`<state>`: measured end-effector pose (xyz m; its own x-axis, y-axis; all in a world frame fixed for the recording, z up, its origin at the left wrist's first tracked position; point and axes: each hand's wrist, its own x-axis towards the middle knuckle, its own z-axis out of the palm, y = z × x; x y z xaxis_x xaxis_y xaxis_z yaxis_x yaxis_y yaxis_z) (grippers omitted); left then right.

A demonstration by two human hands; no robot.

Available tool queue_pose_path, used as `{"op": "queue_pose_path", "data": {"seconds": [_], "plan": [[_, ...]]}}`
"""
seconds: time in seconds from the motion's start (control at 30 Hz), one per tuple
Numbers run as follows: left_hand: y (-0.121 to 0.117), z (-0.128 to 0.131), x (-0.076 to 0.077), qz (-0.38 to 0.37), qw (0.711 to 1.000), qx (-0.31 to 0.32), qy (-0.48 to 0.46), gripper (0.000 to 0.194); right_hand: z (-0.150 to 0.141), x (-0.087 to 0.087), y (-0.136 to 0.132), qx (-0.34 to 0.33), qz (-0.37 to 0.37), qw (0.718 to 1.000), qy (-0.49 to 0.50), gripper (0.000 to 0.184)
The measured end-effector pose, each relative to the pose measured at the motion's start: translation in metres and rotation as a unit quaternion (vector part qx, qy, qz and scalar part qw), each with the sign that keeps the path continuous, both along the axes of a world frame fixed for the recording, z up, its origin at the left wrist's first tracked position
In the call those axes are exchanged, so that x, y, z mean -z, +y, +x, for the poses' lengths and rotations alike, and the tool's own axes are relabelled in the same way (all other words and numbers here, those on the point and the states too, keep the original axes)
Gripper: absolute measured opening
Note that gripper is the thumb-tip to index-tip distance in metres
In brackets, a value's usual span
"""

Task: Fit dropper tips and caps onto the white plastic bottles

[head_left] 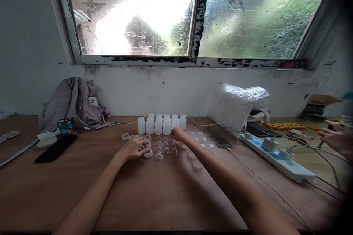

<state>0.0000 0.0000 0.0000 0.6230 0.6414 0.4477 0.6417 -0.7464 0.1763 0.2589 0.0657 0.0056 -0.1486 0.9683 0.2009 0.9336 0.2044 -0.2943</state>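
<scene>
My left hand (134, 149) lies over a group of white ring-shaped caps (148, 152), its fingers apart and touching or just above them. Beside the front row of frosted white bottles (158, 125), my right hand (178, 134) reaches down with its fingers pressed together; what they hold, if anything, is too small to make out. Between the hands stand rows of small clear plastic cups or inserts (158, 156). Several translucent round lids (197, 164) lie partly hidden under my right forearm. Small white discs (202, 145) are laid out on a sheet to its right.
A phone (220, 140) with a cable and a white power strip (278, 159) lie on the right. Another person's hand (338, 139) is at the far right. On the left are a grey backpack (71, 102), a black phone (55, 149) and a small box (67, 126).
</scene>
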Motion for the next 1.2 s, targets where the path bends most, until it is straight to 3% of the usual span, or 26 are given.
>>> {"op": "queue_pose_path", "data": {"seconds": [0.23,0.37,0.5,0.63,0.73,0.9,1.07,1.2], "plan": [[-0.005,0.009,0.004,0.009,1.000,0.012,0.021,0.030,0.003,-0.015,-0.004,0.014,0.044,0.999,0.019,0.004],[-0.006,0.012,0.009,0.014,0.999,0.012,0.031,0.034,-0.004,-0.021,-0.037,0.003,0.092,0.994,0.063,0.016],[-0.007,0.015,0.010,0.029,0.999,0.022,0.034,0.030,-0.018,-0.004,-0.090,-0.136,0.113,0.973,0.147,0.017],[-0.009,0.019,0.008,0.073,0.997,0.011,0.006,0.030,-0.031,0.020,-0.122,-0.216,0.125,0.961,0.116,0.010],[-0.009,0.021,0.008,0.101,0.995,-0.010,-0.013,0.033,-0.035,0.030,-0.128,-0.236,0.097,0.963,0.080,0.008],[-0.012,0.025,0.007,0.105,0.993,-0.013,-0.047,0.033,-0.035,0.031,-0.129,-0.254,0.059,0.963,0.072,0.018],[-0.024,0.032,0.003,0.081,0.991,0.028,-0.100,0.029,-0.031,0.028,-0.129,-0.259,0.028,0.959,0.107,0.019],[-0.034,0.042,0.005,0.085,0.991,0.095,-0.039,0.032,-0.026,0.025,-0.125,-0.269,-0.010,0.954,0.130,0.023]]}}
